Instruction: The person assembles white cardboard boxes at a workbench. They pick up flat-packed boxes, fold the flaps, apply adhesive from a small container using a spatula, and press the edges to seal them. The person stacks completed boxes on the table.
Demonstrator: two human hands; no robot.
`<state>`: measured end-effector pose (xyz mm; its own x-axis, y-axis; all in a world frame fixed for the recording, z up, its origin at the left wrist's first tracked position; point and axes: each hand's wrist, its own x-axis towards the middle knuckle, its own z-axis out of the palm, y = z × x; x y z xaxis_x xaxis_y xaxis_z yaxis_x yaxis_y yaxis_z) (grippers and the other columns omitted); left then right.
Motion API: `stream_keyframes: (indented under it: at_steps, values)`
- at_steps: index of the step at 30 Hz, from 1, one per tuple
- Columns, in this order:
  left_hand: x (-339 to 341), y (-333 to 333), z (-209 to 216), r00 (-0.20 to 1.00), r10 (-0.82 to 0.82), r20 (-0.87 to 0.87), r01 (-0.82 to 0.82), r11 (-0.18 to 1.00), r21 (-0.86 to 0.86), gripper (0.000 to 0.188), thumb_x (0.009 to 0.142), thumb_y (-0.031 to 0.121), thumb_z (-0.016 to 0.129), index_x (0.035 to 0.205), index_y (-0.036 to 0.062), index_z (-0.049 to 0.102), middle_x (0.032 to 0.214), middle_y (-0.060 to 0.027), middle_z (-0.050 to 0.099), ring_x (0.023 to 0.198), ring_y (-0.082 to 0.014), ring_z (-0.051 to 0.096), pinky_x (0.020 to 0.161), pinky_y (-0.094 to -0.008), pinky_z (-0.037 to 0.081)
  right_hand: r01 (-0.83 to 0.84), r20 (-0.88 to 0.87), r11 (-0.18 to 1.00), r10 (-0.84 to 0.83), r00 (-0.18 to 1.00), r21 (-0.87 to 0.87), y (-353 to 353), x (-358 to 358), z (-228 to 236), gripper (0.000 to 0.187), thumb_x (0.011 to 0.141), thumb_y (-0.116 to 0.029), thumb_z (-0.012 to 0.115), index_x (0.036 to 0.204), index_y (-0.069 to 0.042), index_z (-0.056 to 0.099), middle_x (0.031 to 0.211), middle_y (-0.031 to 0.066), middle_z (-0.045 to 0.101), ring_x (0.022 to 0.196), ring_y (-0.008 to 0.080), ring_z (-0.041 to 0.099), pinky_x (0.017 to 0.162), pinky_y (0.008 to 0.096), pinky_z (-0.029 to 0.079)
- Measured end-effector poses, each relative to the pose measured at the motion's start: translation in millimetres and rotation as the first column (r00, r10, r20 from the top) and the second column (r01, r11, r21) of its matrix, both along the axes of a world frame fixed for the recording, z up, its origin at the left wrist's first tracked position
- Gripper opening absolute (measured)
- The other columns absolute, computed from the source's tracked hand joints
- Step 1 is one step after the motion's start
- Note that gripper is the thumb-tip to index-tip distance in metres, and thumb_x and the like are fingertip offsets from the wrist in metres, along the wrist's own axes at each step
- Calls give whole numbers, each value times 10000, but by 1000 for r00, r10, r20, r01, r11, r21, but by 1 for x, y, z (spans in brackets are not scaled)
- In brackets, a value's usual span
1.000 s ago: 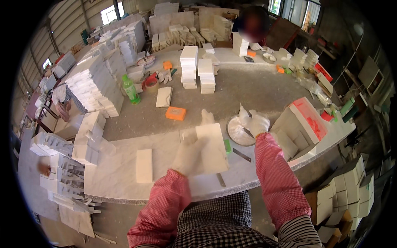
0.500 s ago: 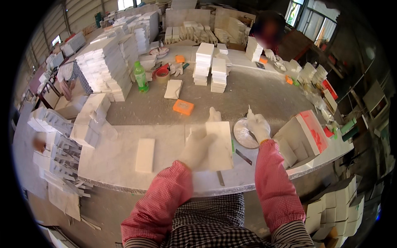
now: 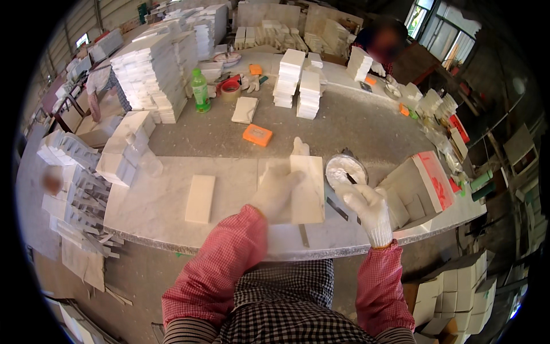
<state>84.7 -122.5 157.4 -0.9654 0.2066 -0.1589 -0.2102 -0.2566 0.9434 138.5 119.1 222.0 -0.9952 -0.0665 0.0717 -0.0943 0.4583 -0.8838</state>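
Observation:
My left hand, in a white glove and slightly blurred, grips a white rectangular tile tipped up over the work slab. The thumb lies across the tile's face, and fingertips show past its far edge. My gloved right hand is closed on a small thin tool with a dark tip; its kind is unclear. Just beyond that hand sits a round bowl of white paste. Another white tile lies flat to the left. Thin metal strips rest near the held tile.
An open box with a red-taped edge stands right. Orange box, green bottle, tape roll and tile stacks are farther back. White blocks line the left. Another person works at the far right.
My right hand has drawn back from over the bowl, toward me and slightly right, uncovering the paste. The left hand still holds the tile up; the whole view has shifted a little.

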Motion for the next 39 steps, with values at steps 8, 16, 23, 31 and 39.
stream_keyframes:
  at_steps: [8,16,23,31,39]
  values:
    - [-4,-1,-7,1000,-10,-5,10,1000,-8,395,1038,87,556,1387,-97,539,1238,-154,694,1107,-234,690,987,-359,557,-46,50,997,49,998,-65,-13,3,15,316,995,-218,696,1215,3,747,960,-29,701,834,44,554,735,222,465]
    - [1,1,9,999,-4,33,7,997,-82,396,1051,144,543,1369,-91,551,1219,-160,704,1092,-226,692,992,-336,544,-8,20,999,7,1000,48,-6,-6,-5,300,965,-281,735,1090,-11,768,833,-8,658,737,66,538,648,256,449]
    - [4,-1,13,1000,-11,16,13,992,-129,415,1046,176,542,1366,-88,562,1212,-162,709,1093,-218,693,995,-337,538,0,-26,999,1,1000,51,-13,-3,3,299,957,-290,742,1064,-13,774,799,-8,649,716,72,532,634,261,442]
    - [6,0,15,1000,9,3,-9,997,-78,395,1041,173,539,1343,-77,588,1188,-147,718,1079,-207,695,995,-324,531,-14,-17,1000,15,1000,28,-10,-7,-5,291,955,-276,743,1062,-7,775,804,-7,654,718,70,532,635,265,445]
    - [7,0,20,1000,-6,-10,5,993,-121,376,1037,166,541,1314,-80,606,1185,-142,719,1081,-199,690,991,-322,528,-5,32,1000,6,999,-28,-10,-5,-4,284,966,-256,736,1092,-3,771,861,-8,665,766,62,544,665,251,456]
